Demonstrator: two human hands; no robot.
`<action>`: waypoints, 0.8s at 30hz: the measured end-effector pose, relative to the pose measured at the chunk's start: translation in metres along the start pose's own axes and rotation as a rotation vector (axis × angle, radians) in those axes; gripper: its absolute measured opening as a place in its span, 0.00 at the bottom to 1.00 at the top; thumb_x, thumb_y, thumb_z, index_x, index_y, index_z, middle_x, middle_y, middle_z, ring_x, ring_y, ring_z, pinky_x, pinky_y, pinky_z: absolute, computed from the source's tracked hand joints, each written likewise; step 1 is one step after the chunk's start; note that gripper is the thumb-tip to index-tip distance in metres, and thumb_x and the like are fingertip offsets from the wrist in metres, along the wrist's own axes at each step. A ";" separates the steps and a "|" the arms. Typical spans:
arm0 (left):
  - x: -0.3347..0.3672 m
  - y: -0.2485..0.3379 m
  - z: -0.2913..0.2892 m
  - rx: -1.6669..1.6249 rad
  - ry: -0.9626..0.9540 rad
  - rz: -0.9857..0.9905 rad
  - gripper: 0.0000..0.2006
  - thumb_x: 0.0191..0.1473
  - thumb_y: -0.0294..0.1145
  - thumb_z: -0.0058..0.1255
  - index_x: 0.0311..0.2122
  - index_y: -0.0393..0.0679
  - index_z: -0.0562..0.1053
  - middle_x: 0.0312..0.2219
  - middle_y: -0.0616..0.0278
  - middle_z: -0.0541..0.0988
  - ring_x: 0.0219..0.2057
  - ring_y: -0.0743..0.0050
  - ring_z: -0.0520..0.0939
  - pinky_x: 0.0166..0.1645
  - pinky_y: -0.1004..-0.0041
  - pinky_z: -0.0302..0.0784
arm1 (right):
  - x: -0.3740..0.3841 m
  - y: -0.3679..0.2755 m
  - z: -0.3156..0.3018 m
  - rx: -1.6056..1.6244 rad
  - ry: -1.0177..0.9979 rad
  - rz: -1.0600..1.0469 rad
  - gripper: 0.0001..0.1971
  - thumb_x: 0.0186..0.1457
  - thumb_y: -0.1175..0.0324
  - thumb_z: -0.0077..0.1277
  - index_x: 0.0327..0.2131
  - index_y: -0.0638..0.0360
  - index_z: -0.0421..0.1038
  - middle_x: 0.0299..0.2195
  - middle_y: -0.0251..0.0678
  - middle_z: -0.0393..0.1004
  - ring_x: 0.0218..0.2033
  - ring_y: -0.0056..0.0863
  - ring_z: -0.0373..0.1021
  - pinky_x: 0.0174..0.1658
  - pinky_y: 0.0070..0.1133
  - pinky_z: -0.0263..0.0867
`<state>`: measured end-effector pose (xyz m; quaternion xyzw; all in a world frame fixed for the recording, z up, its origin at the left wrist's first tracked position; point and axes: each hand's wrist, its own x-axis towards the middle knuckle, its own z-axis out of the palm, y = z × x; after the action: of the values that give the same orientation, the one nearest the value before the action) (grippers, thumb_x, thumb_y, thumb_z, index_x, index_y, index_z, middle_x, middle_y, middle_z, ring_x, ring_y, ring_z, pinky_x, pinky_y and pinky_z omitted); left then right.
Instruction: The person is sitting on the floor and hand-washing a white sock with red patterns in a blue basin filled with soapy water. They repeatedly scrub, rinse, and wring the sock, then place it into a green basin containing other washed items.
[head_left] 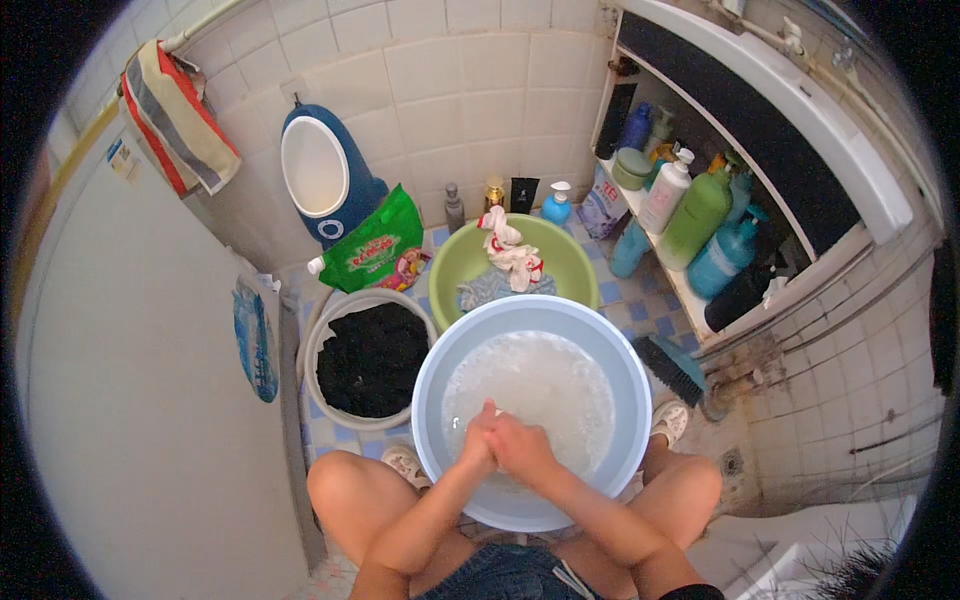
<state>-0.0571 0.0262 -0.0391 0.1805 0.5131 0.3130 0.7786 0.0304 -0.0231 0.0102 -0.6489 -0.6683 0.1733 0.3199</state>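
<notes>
A light-blue basin (630, 400) of cloudy, sudsy water (540, 390) stands between my knees. Over its near left part, my left hand (478, 445) and my right hand (520, 448) are pressed together with fingers closed. A small pale bit shows at the top of the fingers, but what lies between the palms is hidden. Just beyond, a green basin (450, 262) holds a twisted white cloth with red marks (512, 255) and a blue-grey striped cloth (500, 288).
Left of the basin sits a pale bucket (310, 385) with black cloth inside, and behind it a green pouch (375, 245). A scrubbing brush (670, 368) lies at the right. Bottles, including a green one (697, 215), fill the right shelf. A white door panel (150, 380) borders the left.
</notes>
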 end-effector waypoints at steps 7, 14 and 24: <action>-0.011 0.023 0.010 0.245 -0.001 -0.028 0.23 0.57 0.50 0.29 0.37 0.36 0.66 0.28 0.56 0.73 0.28 0.64 0.76 0.31 0.67 0.73 | 0.016 0.014 -0.013 0.124 -0.013 0.339 0.09 0.50 0.63 0.45 0.32 0.57 0.64 0.25 0.43 0.70 0.24 0.45 0.68 0.27 0.32 0.63; -0.012 0.005 0.007 0.047 -0.093 -0.064 0.23 0.56 0.50 0.29 0.37 0.37 0.66 0.30 0.56 0.73 0.30 0.63 0.76 0.33 0.64 0.73 | 0.003 0.005 -0.006 -0.010 -0.012 0.093 0.09 0.50 0.63 0.44 0.32 0.58 0.64 0.26 0.44 0.71 0.25 0.45 0.68 0.27 0.33 0.63; -0.005 0.013 0.009 0.209 0.059 -0.069 0.23 0.55 0.50 0.33 0.38 0.37 0.68 0.30 0.55 0.74 0.31 0.64 0.76 0.35 0.66 0.73 | -0.008 -0.009 -0.005 -0.013 -0.142 0.064 0.10 0.51 0.61 0.42 0.33 0.56 0.65 0.28 0.42 0.70 0.27 0.44 0.68 0.30 0.34 0.64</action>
<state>-0.0541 0.0328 -0.0236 0.2334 0.5715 0.2360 0.7505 0.0262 -0.0330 0.0181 -0.6579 -0.6694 0.2248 0.2619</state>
